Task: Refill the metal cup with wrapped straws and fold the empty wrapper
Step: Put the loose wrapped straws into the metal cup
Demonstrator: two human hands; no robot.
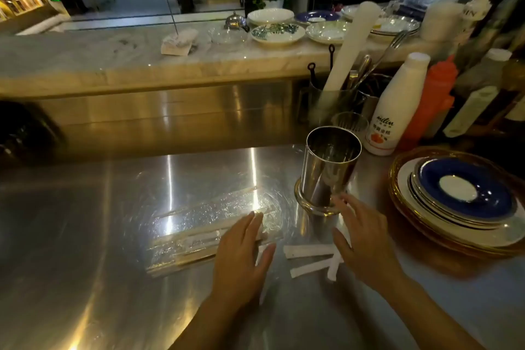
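Hands hover over a steel worktop (85, 236) in the head-camera view of a dim bar, with a metal cup (329, 165) as the fixed point of the scene. The cup stands upright on a gold-rimmed coaster (305, 202), its mouth open, and no straws show inside it.

Below and left of the cup, a clear plastic wrapper (204, 224) lies flat on the worktop with a few white wrapped straws visible inside. The left hand (241, 258) rests palm down on the wrapper's near end, fingers spread and holding nothing.

Just below the cup, three loose wrapped straws (309, 251) lie crossed on the bare steel. The right hand (360, 244) is poised above them, fingers apart and curled slightly, their tips close to the cup's base; whether it touches the straws cannot be told.

Right of the cup sits a stack of plates (454, 207), the top one blue with a white centre. Behind the cup stand a ribbed glass (350, 122), a white bottle (397, 105), an orange squeeze bottle (434, 99) and a glass jar of utensils (335, 99). Further back, a marble ledge (85, 60) carries more dishes.
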